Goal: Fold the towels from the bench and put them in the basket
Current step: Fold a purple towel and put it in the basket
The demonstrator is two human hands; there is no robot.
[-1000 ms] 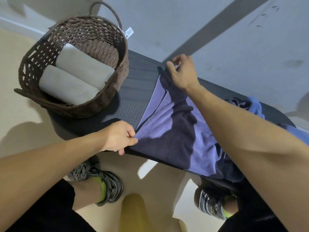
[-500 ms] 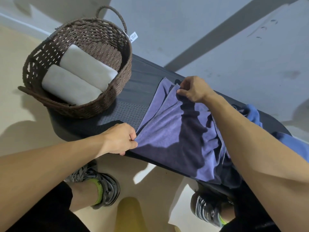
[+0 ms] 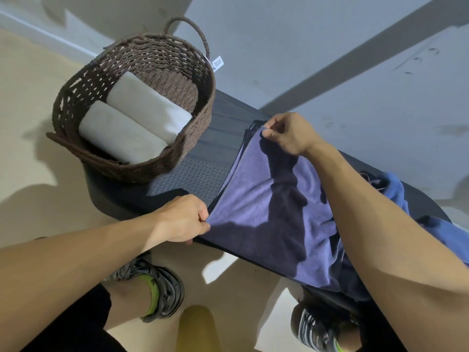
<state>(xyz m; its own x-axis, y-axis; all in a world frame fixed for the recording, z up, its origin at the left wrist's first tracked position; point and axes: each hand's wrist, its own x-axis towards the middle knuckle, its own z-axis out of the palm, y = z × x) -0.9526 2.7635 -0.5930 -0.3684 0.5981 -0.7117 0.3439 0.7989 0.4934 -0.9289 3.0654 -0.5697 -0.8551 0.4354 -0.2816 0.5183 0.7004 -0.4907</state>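
Observation:
A purple towel [image 3: 256,201] lies spread across the dark bench [image 3: 203,158]. My left hand [image 3: 181,218] pinches its near left corner at the bench's front edge. My right hand [image 3: 289,134] pinches the far left corner, held just above the bench's back edge. The towel's left edge runs taut between both hands. A brown woven basket [image 3: 205,115] stands on the bench's left end and holds two folded grey-white towels [image 3: 132,125]. A blue towel [image 3: 396,191] lies crumpled on the bench behind my right forearm.
The bench stands against a grey wall [image 3: 330,59]. Bare perforated bench surface shows between the basket and the purple towel. My feet in grey trainers [image 3: 157,288] stand on the beige floor under the bench's front edge.
My right hand dropped forward with the far corner half a second ago, then carried it back toward the bench's rear edge. The left hand kept its pinch in place.

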